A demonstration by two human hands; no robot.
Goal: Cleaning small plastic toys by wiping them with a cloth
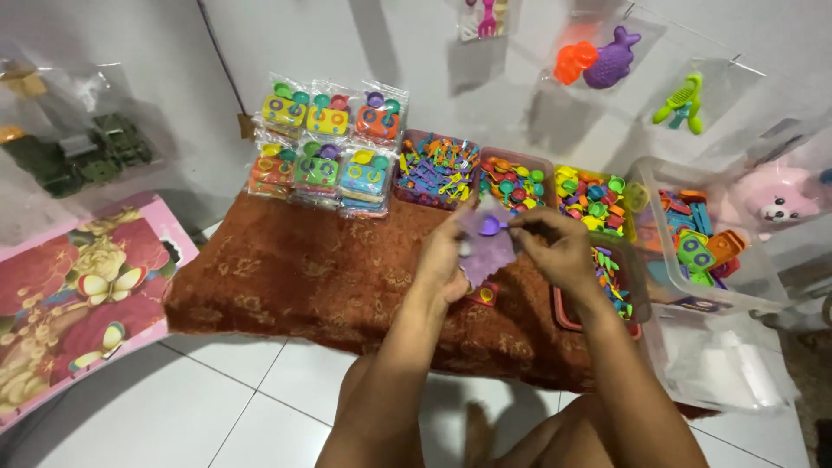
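Note:
My left hand (pixel 444 260) holds a clear plastic bag (pixel 485 253) with purple toy pieces inside, over a brown patterned cushion (pixel 303 277). My right hand (pixel 559 247) pinches a small purple toy spoon (pixel 492 226) at the bag's top. A small red and yellow toy piece (pixel 483 295) lies on the cushion just under the bag.
Packed toy sets (pixel 325 147) are stacked at the cushion's far left. Trays of colourful small toys (pixel 511 184) line the back, and clear bins (pixel 702 243) stand to the right. A pink floral board (pixel 78 303) lies left. Bagged toys hang on the wall (pixel 607 56).

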